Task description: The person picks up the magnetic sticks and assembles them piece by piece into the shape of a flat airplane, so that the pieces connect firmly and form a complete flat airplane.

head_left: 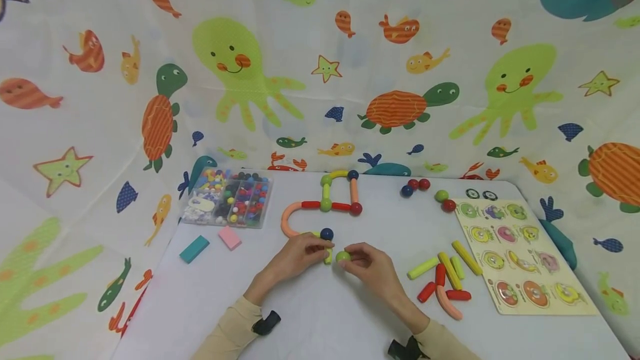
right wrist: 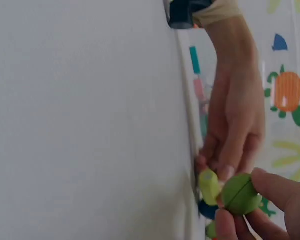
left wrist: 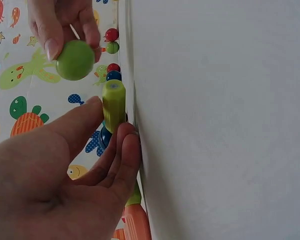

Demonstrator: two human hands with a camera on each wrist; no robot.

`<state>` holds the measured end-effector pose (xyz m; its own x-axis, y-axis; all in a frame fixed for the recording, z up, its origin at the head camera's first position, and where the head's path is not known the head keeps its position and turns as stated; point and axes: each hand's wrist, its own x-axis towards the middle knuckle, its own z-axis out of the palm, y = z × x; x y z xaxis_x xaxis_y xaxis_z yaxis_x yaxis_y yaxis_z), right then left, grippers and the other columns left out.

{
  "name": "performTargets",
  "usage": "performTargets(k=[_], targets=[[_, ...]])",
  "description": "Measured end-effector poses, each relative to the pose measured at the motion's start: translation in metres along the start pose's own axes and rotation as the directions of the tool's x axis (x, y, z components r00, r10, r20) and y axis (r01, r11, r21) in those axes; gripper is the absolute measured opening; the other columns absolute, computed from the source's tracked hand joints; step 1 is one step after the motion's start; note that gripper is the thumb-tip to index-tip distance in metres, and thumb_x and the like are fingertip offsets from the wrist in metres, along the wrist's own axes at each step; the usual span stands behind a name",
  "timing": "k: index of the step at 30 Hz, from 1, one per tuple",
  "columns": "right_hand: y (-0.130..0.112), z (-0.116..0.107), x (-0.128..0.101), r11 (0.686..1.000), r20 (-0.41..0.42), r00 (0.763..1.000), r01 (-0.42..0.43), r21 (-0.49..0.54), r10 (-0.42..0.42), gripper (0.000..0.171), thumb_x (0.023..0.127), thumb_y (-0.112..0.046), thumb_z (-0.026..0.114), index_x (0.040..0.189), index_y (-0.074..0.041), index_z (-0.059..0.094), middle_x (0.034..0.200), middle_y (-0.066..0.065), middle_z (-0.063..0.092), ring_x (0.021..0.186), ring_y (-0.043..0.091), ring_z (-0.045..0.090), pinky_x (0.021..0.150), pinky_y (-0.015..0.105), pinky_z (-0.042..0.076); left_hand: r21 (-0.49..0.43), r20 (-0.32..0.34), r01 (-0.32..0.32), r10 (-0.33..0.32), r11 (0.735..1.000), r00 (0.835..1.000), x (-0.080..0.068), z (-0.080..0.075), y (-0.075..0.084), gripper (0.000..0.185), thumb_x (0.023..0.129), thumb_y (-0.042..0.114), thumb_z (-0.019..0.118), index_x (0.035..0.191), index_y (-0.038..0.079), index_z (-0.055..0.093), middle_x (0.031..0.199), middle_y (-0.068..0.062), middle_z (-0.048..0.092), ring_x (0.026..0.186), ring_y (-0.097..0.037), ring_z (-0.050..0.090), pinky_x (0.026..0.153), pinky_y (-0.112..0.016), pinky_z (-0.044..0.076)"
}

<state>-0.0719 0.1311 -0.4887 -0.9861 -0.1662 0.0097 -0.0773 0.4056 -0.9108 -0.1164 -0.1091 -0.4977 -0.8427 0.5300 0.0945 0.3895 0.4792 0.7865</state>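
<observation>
My left hand (head_left: 296, 255) pinches a short yellow-green magnetic rod (left wrist: 114, 105) between thumb and fingers. At the rod's far end sits a dark blue ball (head_left: 326, 234). My right hand (head_left: 374, 269) holds a green ball (right wrist: 241, 194) at its fingertips, just right of the rod's free end; in the head view a small gap parts them. From the blue ball the chain runs back through a peach curved rod (head_left: 289, 220) and a red rod (head_left: 311, 204) to a closed loop of rods and balls, with a dark red ball (head_left: 356, 208) at one corner.
Loose rods (head_left: 450, 271) lie right of my right hand. Several balls (head_left: 424, 184) stand farther back, near a wooden fruit puzzle board (head_left: 530, 260). A divided bead box (head_left: 227, 198), a teal block (head_left: 194, 249) and a pink block (head_left: 229, 238) are at left. A patterned curtain hangs behind.
</observation>
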Motion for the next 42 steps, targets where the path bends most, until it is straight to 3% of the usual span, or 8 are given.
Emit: performTargets(k=[9, 22, 30, 37, 42], targets=[[0.003, 0.022, -0.004, 0.999, 0.063, 0.998, -0.021, -0.044, 0.024, 0.031, 0.085, -0.032, 0.083, 0.107, -0.013, 0.072, 0.096, 0.001, 0.074, 0.081, 0.007, 0.07, 0.073, 0.018, 0.056, 0.029, -0.029, -0.056, 0.057, 0.998, 0.998, 0.001, 0.001, -0.002, 0.026, 0.097, 0.018, 0.069, 0.123, 0.015, 0.074, 0.1, 0.007, 0.07, 0.091, -0.004, 0.061, 0.084, -0.024, 0.053], [0.002, 0.036, -0.003, 0.999, 0.028, 1.0, 0.013, -0.049, -0.012, 0.029, 0.084, -0.029, 0.084, 0.103, -0.013, 0.07, 0.095, -0.001, 0.073, 0.08, 0.004, 0.067, 0.073, 0.017, 0.056, 0.025, -0.021, -0.005, 0.005, 1.0, 1.0, 0.001, 0.0, 0.0, 0.026, 0.097, 0.019, 0.07, 0.123, 0.019, 0.074, 0.1, 0.01, 0.069, 0.092, -0.003, 0.062, 0.086, -0.024, 0.053], [0.002, 0.038, -0.001, 0.997, 0.039, 0.999, 0.018, -0.073, -0.015, 0.029, 0.084, -0.029, 0.084, 0.103, -0.012, 0.069, 0.097, -0.001, 0.071, 0.084, 0.007, 0.066, 0.073, 0.018, 0.055, 0.034, -0.028, -0.026, 0.027, 0.999, 0.999, -0.001, 0.0, 0.001, 0.025, 0.098, 0.019, 0.069, 0.123, 0.017, 0.074, 0.1, 0.008, 0.07, 0.091, -0.005, 0.062, 0.084, -0.023, 0.053], [-0.002, 0.02, -0.005, 0.996, 0.036, 0.999, 0.033, -0.083, -0.03, 0.03, 0.087, -0.031, 0.081, 0.109, -0.014, 0.07, 0.103, -0.001, 0.072, 0.092, 0.011, 0.068, 0.079, 0.022, 0.056, 0.031, -0.03, -0.048, 0.049, 0.998, 0.998, -0.002, -0.002, 0.002, 0.028, 0.097, 0.019, 0.069, 0.125, 0.016, 0.073, 0.101, 0.007, 0.07, 0.09, -0.005, 0.061, 0.083, -0.023, 0.053], [0.003, -0.024, -0.009, 0.993, -0.074, 0.993, 0.085, -0.081, -0.091, 0.031, 0.09, -0.026, 0.078, 0.116, -0.011, 0.07, 0.107, 0.001, 0.073, 0.097, 0.011, 0.068, 0.086, 0.022, 0.057, -0.01, -0.008, -0.064, 0.064, 0.998, 0.998, -0.003, -0.005, 0.004, 0.028, 0.097, 0.02, 0.07, 0.125, 0.014, 0.073, 0.1, 0.009, 0.07, 0.086, -0.007, 0.06, 0.079, -0.022, 0.053]])
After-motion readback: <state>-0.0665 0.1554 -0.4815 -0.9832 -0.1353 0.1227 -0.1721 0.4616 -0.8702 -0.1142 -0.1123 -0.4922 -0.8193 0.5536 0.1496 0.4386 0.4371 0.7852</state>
